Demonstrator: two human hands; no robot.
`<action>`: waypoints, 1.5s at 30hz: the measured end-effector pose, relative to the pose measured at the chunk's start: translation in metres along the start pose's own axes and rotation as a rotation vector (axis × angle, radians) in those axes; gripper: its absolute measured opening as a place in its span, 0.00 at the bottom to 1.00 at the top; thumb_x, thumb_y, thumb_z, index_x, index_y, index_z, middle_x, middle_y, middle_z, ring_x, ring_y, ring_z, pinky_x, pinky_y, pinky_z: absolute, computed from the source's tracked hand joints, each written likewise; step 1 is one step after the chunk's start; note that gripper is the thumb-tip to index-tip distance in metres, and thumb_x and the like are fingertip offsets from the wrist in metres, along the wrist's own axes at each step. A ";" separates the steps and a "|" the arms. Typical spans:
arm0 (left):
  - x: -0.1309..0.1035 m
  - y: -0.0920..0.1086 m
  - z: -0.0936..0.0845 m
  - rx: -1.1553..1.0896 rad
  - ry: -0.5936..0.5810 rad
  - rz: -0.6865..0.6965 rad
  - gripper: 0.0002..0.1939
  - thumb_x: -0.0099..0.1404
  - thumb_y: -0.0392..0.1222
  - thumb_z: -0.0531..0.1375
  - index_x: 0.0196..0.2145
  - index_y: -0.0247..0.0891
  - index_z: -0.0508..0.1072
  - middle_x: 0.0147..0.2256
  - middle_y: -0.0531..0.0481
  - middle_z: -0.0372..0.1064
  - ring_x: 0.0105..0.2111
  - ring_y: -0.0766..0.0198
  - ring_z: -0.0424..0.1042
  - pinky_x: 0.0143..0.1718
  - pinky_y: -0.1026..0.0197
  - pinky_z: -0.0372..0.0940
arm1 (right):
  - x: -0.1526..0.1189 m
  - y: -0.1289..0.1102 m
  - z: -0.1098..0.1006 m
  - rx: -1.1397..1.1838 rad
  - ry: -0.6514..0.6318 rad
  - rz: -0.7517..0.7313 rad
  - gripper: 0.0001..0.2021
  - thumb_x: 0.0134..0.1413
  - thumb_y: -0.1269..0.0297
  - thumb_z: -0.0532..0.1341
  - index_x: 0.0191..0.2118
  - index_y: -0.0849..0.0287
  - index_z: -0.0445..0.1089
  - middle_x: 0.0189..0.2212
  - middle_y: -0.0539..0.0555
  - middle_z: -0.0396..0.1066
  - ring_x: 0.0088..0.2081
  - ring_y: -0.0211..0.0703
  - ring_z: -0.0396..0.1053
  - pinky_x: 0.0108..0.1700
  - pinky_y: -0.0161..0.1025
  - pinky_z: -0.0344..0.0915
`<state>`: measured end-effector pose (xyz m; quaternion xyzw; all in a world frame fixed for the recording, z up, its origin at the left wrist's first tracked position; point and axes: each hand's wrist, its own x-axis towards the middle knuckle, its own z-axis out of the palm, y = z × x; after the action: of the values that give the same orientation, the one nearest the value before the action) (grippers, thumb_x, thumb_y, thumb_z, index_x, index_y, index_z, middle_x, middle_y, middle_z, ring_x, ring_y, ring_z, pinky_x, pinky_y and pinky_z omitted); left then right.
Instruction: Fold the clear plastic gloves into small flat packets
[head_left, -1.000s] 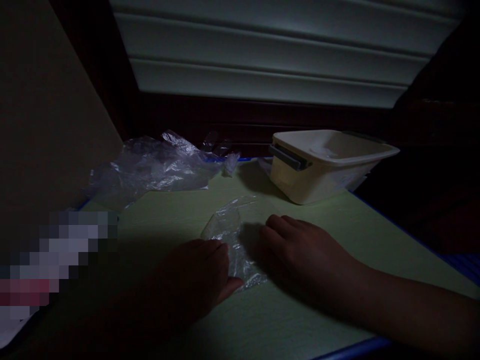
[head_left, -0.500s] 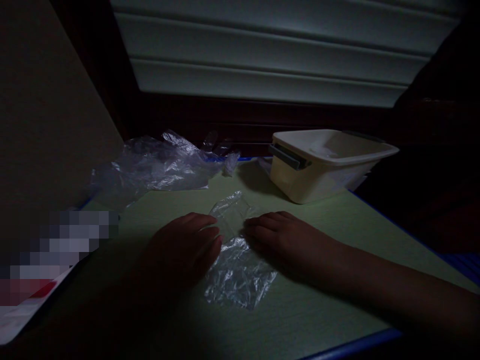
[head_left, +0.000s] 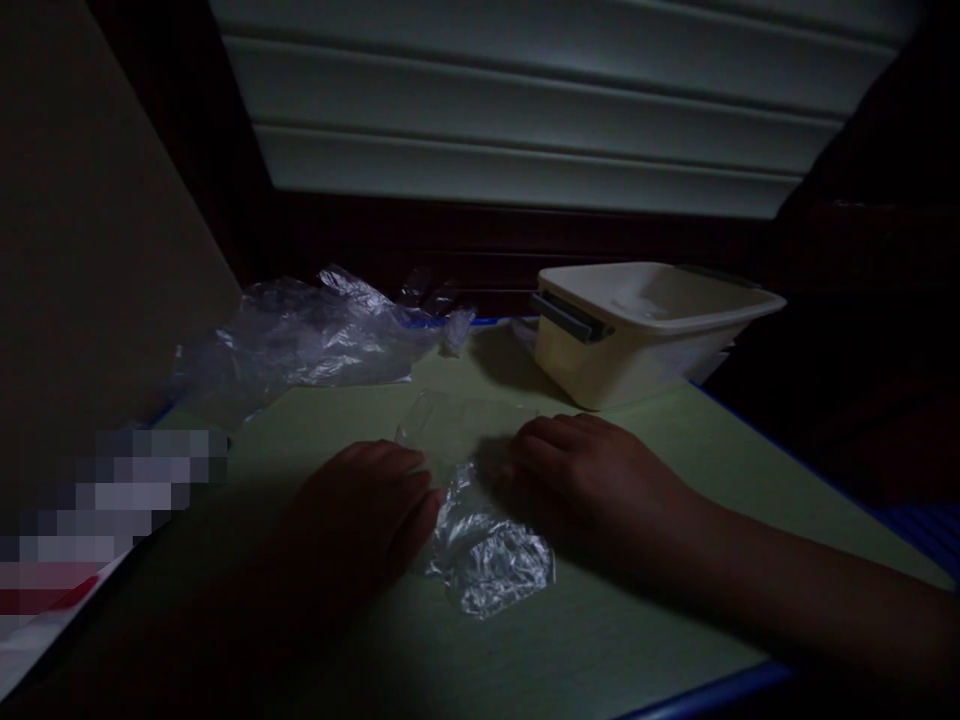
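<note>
A clear plastic bag lies on the green tabletop in front of me, its near part crumpled and shiny, its far part spread thin and smooth. My left hand is at the bag's left side, fingers bent and closed on the film, the thumb near its middle. On the opposite side my right hand rests with curled fingers on the film; its fingertips are in shadow and partly hidden. Both hands are low against the table, with the bag between them.
A cream plastic bin with grey handles stands at the back right, something pale inside. Crumpled clear plastic bags are heaped at the back left. The green table has a blue edge. A slatted panel rises behind. The scene is dim.
The bag's far part has spread wider and flatter. My right hand has shifted slightly right and its fingers have curled more. The crumpled near part has bunched toward the right.
</note>
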<state>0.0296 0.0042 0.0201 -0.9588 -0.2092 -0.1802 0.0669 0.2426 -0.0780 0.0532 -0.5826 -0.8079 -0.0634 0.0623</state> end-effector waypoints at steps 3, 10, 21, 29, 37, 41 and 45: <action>-0.002 0.005 -0.002 0.050 0.016 0.012 0.15 0.68 0.34 0.48 0.27 0.35 0.72 0.29 0.44 0.71 0.30 0.53 0.71 0.35 0.48 0.69 | -0.001 -0.003 -0.001 0.011 0.043 -0.020 0.13 0.65 0.65 0.53 0.32 0.62 0.71 0.27 0.55 0.69 0.28 0.44 0.67 0.33 0.40 0.57; -0.006 0.018 -0.007 0.210 0.116 0.101 0.21 0.71 0.36 0.45 0.23 0.38 0.69 0.20 0.49 0.66 0.21 0.56 0.66 0.25 0.54 0.63 | -0.002 0.000 -0.003 -0.007 -0.027 0.083 0.09 0.63 0.66 0.56 0.32 0.62 0.69 0.26 0.53 0.67 0.25 0.40 0.64 0.27 0.36 0.51; -0.004 0.005 0.000 0.091 0.133 0.050 0.19 0.71 0.37 0.45 0.29 0.35 0.72 0.34 0.40 0.74 0.34 0.54 0.74 0.35 0.54 0.72 | -0.001 -0.001 -0.006 0.241 -0.294 0.020 0.14 0.55 0.56 0.66 0.38 0.63 0.69 0.34 0.56 0.71 0.30 0.44 0.71 0.30 0.36 0.60; -0.004 0.012 -0.004 0.127 0.046 0.062 0.12 0.65 0.34 0.52 0.26 0.36 0.70 0.28 0.43 0.72 0.27 0.53 0.73 0.29 0.50 0.73 | 0.001 0.002 0.002 0.193 -0.246 0.036 0.13 0.58 0.57 0.63 0.39 0.63 0.69 0.34 0.56 0.71 0.31 0.44 0.71 0.30 0.37 0.60; -0.010 0.016 -0.002 0.086 0.236 0.111 0.10 0.68 0.39 0.53 0.38 0.31 0.71 0.42 0.35 0.73 0.43 0.48 0.73 0.41 0.48 0.73 | 0.002 0.002 0.001 0.210 -0.266 0.034 0.12 0.59 0.58 0.62 0.39 0.63 0.69 0.34 0.57 0.71 0.31 0.45 0.71 0.31 0.37 0.61; -0.011 0.017 0.001 0.019 0.234 0.108 0.11 0.66 0.43 0.57 0.40 0.32 0.69 0.42 0.36 0.72 0.42 0.49 0.73 0.39 0.48 0.73 | 0.001 0.002 0.002 0.191 -0.243 0.024 0.10 0.58 0.60 0.63 0.38 0.63 0.69 0.34 0.56 0.71 0.30 0.44 0.71 0.30 0.37 0.61; -0.008 0.018 0.002 0.003 0.191 0.071 0.11 0.58 0.41 0.63 0.37 0.34 0.69 0.41 0.39 0.73 0.40 0.50 0.73 0.38 0.49 0.74 | 0.001 0.001 0.002 0.171 -0.220 0.015 0.09 0.58 0.61 0.63 0.37 0.63 0.68 0.32 0.55 0.70 0.29 0.42 0.70 0.29 0.36 0.59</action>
<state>0.0306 -0.0148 0.0143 -0.9440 -0.1680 -0.2679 0.0943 0.2428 -0.0765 0.0518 -0.5844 -0.8081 0.0704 0.0232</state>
